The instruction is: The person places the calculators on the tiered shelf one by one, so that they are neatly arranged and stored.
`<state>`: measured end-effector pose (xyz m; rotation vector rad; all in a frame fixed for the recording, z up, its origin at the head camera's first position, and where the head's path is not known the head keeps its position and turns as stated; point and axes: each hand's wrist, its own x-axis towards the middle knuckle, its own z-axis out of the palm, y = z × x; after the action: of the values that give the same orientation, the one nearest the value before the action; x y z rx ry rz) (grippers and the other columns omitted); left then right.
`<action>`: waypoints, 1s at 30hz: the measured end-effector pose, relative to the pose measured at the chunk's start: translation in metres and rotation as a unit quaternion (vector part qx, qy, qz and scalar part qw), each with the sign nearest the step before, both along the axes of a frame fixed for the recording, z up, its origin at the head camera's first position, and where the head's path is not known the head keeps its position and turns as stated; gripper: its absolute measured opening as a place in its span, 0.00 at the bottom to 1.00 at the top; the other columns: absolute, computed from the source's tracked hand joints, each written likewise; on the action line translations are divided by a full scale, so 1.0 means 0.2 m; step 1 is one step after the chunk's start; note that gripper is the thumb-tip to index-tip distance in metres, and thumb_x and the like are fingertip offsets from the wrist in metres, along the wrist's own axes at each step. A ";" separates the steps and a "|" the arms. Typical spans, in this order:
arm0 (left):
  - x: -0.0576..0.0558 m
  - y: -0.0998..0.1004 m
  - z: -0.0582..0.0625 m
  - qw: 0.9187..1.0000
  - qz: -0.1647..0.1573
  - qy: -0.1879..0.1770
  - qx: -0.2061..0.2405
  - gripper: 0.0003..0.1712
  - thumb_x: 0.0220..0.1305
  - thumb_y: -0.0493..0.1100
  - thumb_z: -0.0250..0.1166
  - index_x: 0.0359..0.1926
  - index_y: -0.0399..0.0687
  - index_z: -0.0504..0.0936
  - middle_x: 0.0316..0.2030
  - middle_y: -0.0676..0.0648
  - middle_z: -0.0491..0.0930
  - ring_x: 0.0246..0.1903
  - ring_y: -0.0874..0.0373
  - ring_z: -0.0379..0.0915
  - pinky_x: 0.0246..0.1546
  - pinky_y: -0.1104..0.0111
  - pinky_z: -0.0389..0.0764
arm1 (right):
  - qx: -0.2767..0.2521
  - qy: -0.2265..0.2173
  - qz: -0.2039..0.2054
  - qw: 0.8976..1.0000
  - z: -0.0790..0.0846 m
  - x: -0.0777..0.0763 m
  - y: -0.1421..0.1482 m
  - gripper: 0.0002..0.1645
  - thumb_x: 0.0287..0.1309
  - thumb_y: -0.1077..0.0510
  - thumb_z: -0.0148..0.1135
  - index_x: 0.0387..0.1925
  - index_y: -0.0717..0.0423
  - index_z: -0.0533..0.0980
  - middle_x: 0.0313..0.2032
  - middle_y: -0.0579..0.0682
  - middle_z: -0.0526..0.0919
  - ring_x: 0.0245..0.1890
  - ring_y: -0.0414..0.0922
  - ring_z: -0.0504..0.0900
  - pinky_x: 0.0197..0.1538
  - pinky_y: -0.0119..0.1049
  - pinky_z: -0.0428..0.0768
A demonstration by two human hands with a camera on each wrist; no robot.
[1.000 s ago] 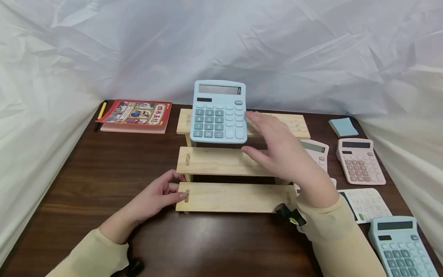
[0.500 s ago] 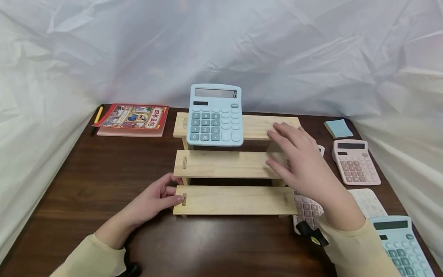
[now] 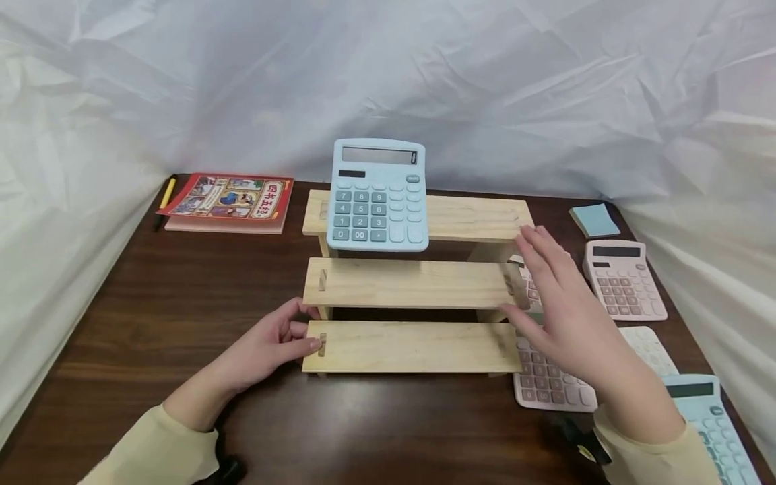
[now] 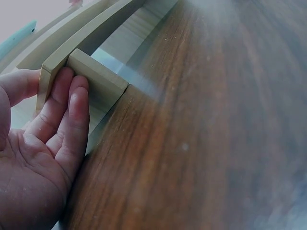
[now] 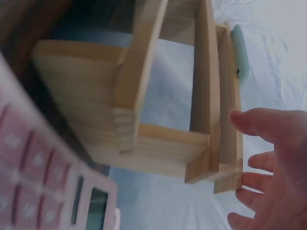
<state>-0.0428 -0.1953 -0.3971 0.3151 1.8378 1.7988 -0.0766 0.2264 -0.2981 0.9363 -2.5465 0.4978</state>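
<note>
A three-tier wooden rack [image 3: 412,347] stands on the dark table. On its top board a light blue calculator [image 3: 378,195] rests, display reading 0, left of centre. My left hand [image 3: 267,347] pinches the left end of the lowest board, thumb on top; the left wrist view shows its fingers [image 4: 72,103] under the board beside the support. My right hand [image 3: 564,310] holds nothing, its fingers spread near the rack's right end; whether they touch the wood I cannot tell. Below it lies a pink calculator [image 3: 548,380], partly hidden by the hand and wrist.
Right of the rack are another pink calculator [image 3: 624,279], a white calculator [image 3: 649,347], a second light blue calculator [image 3: 709,417] and blue sticky notes [image 3: 595,221]. A red-covered book [image 3: 227,202] and a yellow-and-black pen [image 3: 166,195] lie at back left. White sheeting [image 3: 388,87] hangs behind.
My right hand has moved away from the blue calculator, rightward and toward me, to the rack's right end. The calculator stays on the top board. My left hand keeps its grip.
</note>
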 end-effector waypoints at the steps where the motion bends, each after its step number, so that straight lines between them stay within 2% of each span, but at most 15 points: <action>1: 0.00 0.00 0.00 1.000 -0.002 -0.001 -0.002 0.25 0.68 0.41 0.62 0.57 0.41 0.59 0.38 0.36 0.83 0.37 0.48 0.80 0.40 0.63 0.79 | 0.004 -0.014 -0.009 1.000 0.00 0.02 0.02 0.50 0.64 0.32 0.51 0.73 0.61 0.53 0.72 0.60 0.54 0.72 0.57 0.50 0.70 0.47 0.51; 3: -0.01 0.00 0.00 1.000 -0.006 -0.003 -0.002 0.25 0.68 0.41 0.62 0.57 0.40 0.59 0.39 0.36 0.83 0.38 0.47 0.80 0.40 0.62 0.80 | 0.013 -0.040 -0.027 0.999 0.00 0.05 0.04 0.53 0.59 0.37 0.61 0.75 0.57 0.50 0.74 0.56 0.50 0.71 0.56 0.53 0.67 0.48 0.59; 6: -0.02 -0.01 0.01 1.000 -0.003 0.004 -0.007 0.25 0.68 0.41 0.62 0.57 0.40 0.59 0.39 0.36 0.83 0.38 0.48 0.80 0.40 0.63 0.80 | 0.005 -0.084 -0.032 0.996 0.00 0.10 0.08 0.59 0.50 0.51 0.72 0.76 0.52 0.47 0.75 0.53 0.47 0.70 0.55 0.56 0.66 0.39 0.61; 8: -0.02 -0.01 0.01 1.000 0.000 0.010 -0.012 0.25 0.68 0.41 0.62 0.57 0.41 0.59 0.38 0.37 0.83 0.37 0.49 0.80 0.40 0.63 0.79 | -0.001 -0.097 -0.034 0.995 0.00 0.13 0.11 0.63 0.44 0.56 0.76 0.75 0.52 0.48 0.74 0.52 0.48 0.68 0.55 0.59 0.64 0.31 0.61; 10: -0.02 -0.01 0.02 1.000 0.002 0.012 -0.021 0.25 0.68 0.42 0.63 0.57 0.42 0.60 0.37 0.37 0.83 0.36 0.50 0.79 0.40 0.64 0.79 | -0.008 -0.106 -0.037 0.994 0.00 0.16 0.14 0.63 0.43 0.57 0.76 0.75 0.52 0.49 0.73 0.53 0.49 0.68 0.56 0.58 0.65 0.24 0.53; 11: -0.02 -0.01 0.02 1.000 0.001 0.012 -0.023 0.25 0.68 0.42 0.63 0.57 0.42 0.60 0.37 0.38 0.83 0.36 0.50 0.79 0.40 0.64 0.79 | -0.009 -0.104 -0.041 0.994 -0.01 0.18 0.16 0.62 0.44 0.56 0.76 0.75 0.52 0.49 0.73 0.55 0.50 0.67 0.57 0.59 0.64 0.23 0.53; 17: -0.03 0.00 0.03 1.000 -0.002 0.011 -0.024 0.25 0.68 0.42 0.63 0.57 0.42 0.60 0.38 0.38 0.84 0.37 0.49 0.80 0.40 0.64 0.79 | -0.004 -0.087 -0.079 0.993 -0.07 0.22 0.30 0.57 0.47 0.51 0.74 0.74 0.54 0.54 0.69 0.62 0.58 0.65 0.61 0.61 0.69 0.35 0.52; 20: -0.03 0.00 0.03 1.000 -0.005 0.009 -0.027 0.25 0.68 0.42 0.63 0.57 0.42 0.60 0.39 0.38 0.84 0.38 0.49 0.80 0.41 0.64 0.79 | -0.011 -0.087 -0.118 0.989 -0.10 0.26 0.38 0.55 0.48 0.51 0.74 0.73 0.55 0.56 0.64 0.67 0.62 0.63 0.64 0.61 0.70 0.43 0.51; 25: -0.03 0.01 0.03 0.999 -0.003 0.011 -0.031 0.25 0.68 0.43 0.63 0.57 0.42 0.60 0.39 0.38 0.84 0.39 0.47 0.80 0.41 0.63 0.80 | -0.019 -0.110 -0.208 0.972 -0.13 0.31 0.49 0.53 0.48 0.55 0.74 0.72 0.57 0.56 0.63 0.71 0.62 0.61 0.70 0.59 0.67 0.59 0.50; 30: -0.02 -0.01 0.02 0.999 -0.001 0.007 -0.044 0.26 0.68 0.43 0.63 0.57 0.42 0.59 0.38 0.38 0.84 0.38 0.49 0.80 0.41 0.64 0.79 | -0.030 -0.136 -0.263 0.955 -0.17 0.35 0.61 0.51 0.50 0.56 0.72 0.71 0.60 0.57 0.62 0.73 0.61 0.60 0.72 0.59 0.64 0.64 0.51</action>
<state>-0.0464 -0.1972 -0.3928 0.2974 1.9199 1.7121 -0.0060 0.3484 -0.3321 0.1471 -2.8528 0.5613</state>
